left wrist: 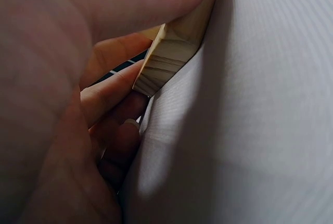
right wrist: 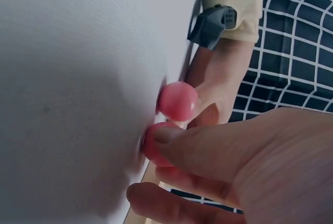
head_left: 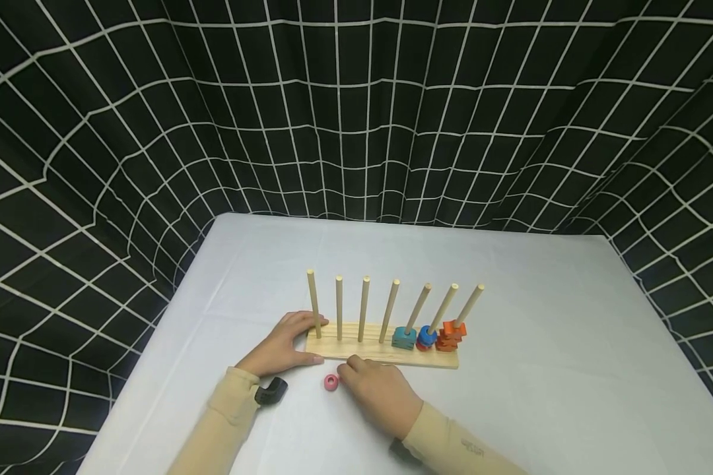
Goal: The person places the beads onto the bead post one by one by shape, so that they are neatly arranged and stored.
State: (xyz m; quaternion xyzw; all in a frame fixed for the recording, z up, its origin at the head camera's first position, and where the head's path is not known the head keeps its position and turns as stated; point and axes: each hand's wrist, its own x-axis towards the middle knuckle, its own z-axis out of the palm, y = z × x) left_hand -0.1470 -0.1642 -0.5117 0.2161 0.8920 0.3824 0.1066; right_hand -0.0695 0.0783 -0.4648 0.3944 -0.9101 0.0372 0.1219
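Note:
My left hand (head_left: 280, 344) holds the left end of a wooden peg board (head_left: 352, 351), thumb along the front edge and fingers behind it. The left wrist view shows the board's end grain (left wrist: 174, 52) between thumb and fingers. In front of the board, my right hand (head_left: 381, 394) pinches a pink bead (right wrist: 152, 148) between thumb and fingers, close to the tabletop. From the head view that bead is hidden by the hand. A second pink bead (head_left: 331, 388) lies on the table just left of the right hand's fingertips.
Several upright dowels rise from the board. Teal pieces (head_left: 403, 340), a blue piece (head_left: 426, 338) over a red one, and stacked orange pieces (head_left: 447, 343) sit on the three right-hand dowels. A white cloth (head_left: 541, 330) covers the table; black gridded curtain (head_left: 362, 119) surrounds it.

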